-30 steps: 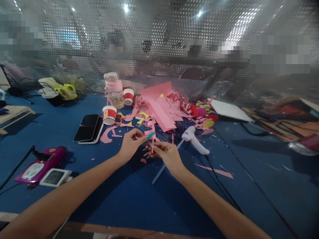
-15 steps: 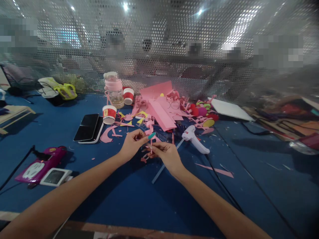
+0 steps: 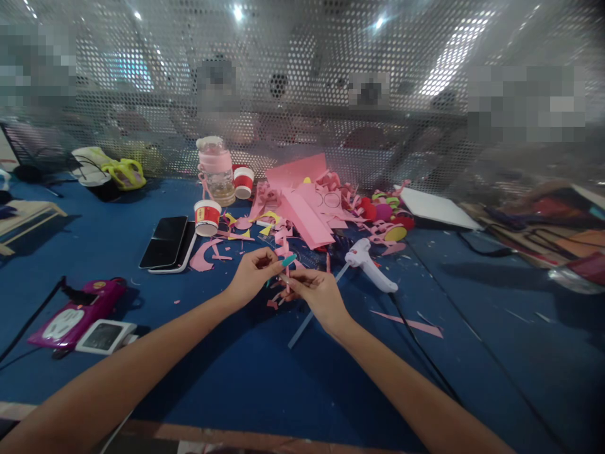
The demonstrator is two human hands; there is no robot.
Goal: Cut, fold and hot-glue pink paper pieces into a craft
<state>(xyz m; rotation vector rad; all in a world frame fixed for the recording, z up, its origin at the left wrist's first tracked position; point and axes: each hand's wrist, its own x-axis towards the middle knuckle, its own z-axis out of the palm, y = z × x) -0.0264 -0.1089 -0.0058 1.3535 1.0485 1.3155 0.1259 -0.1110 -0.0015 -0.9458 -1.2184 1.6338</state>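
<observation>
My left hand (image 3: 254, 274) is closed in a pinch, its teal thumbnail pointing toward the other hand. My right hand (image 3: 316, 295) pinches at the same spot, its fingertips nearly touching the left ones. Between them is a small pink paper piece (image 3: 288, 281), partly hidden by the fingers. Just right of my right hand lies a white glue gun (image 3: 371, 266) with a long clear glue stick (image 3: 300, 330) behind it. Pink paper scraps (image 3: 204, 255) are scattered beyond the hands.
A pink paper pile (image 3: 305, 211) lies behind the hands. Back left are a bottle (image 3: 217, 171), paper cups (image 3: 207, 218) and a phone (image 3: 165, 243). A purple device (image 3: 78, 315) is at left, a white board (image 3: 437, 208) at right. The glue gun's cable runs toward the front edge.
Both hands stay in nearly the same place. The left fingers have shifted slightly, with the teal thumbnail tilted a little more upward.
</observation>
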